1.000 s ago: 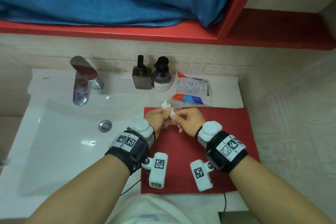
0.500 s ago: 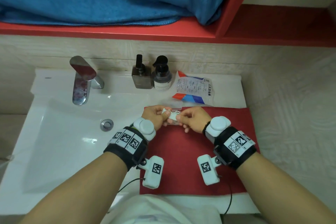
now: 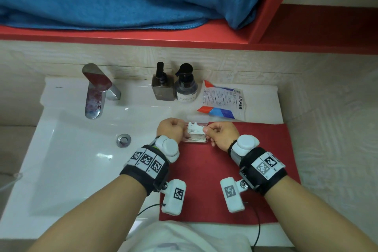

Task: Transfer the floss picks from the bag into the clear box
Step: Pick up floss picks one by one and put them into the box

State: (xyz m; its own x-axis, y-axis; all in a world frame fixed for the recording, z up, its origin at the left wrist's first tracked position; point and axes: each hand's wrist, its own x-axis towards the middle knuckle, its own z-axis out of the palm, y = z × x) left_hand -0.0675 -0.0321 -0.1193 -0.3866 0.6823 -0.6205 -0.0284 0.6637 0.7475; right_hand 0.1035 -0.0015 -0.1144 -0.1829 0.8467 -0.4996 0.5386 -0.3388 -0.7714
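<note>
The left hand (image 3: 170,131) is curling against the left end of the clear box (image 3: 196,140), seemingly steadying it, though the fingers themselves are hidden. The right hand (image 3: 222,136) is pinching the white floss picks (image 3: 196,130) and pressing the bundle down into the box. The box is sitting at the far edge of the red mat (image 3: 206,170), just in front of its detached lid (image 3: 198,118). The floss bag (image 3: 223,100) is lying flat near the counter's far right corner. Judgement: the seating step is under way; next the picks need levelling, then release.

Bare forearms, black wristbands (image 3: 146,166) with square-code tags, white sensor modules (image 3: 174,196)
</note>
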